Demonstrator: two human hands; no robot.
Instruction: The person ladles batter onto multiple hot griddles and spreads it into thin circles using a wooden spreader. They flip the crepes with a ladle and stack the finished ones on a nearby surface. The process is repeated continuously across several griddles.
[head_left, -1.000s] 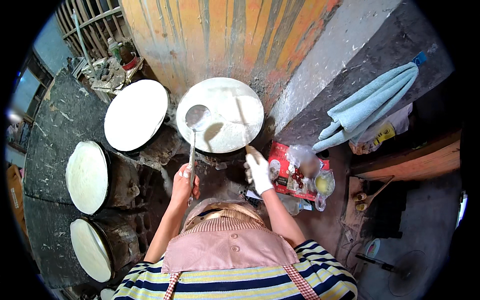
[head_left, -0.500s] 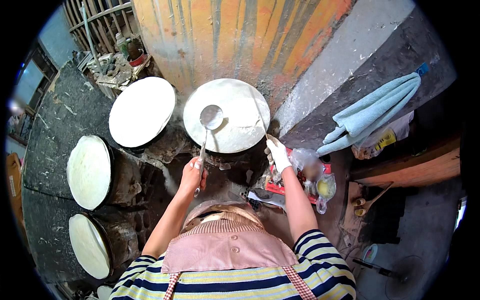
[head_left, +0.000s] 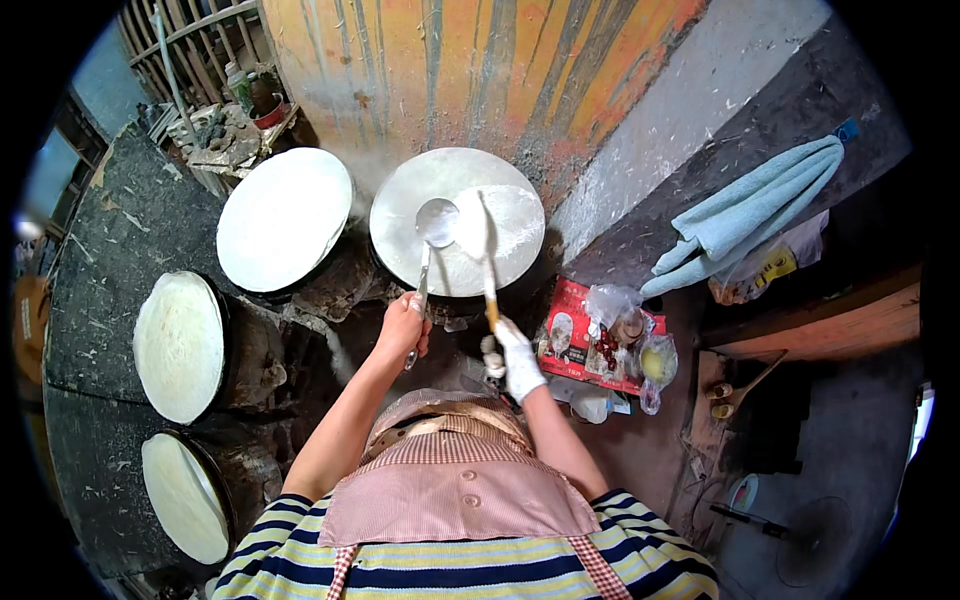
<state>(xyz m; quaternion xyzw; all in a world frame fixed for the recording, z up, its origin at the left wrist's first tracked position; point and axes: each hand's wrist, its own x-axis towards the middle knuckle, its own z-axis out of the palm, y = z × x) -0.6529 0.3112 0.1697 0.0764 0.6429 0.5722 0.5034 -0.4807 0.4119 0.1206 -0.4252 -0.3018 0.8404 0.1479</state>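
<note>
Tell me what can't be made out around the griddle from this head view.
- Ladle contents: too small and pale to tell.
- Spreader blade edge: blends into the white batter on the griddle.
- Right hand grip: gloved fingers hide the handle.
- Left hand palm: turned away.
- Griddle base: hidden under its own rim.
- Bags: contents blurred.

Single view only: fisheye camera worn on person's head, looking steeply down and forward over striped shirt and checked pink apron (head_left: 455, 495). Forearms enter from lower edge. Round white-coated griddle plate (head_left: 457, 235) close ahead, near centre; painted orange wall (head_left: 480, 70) beyond, bending toward rim. No second view to overlap
</note>
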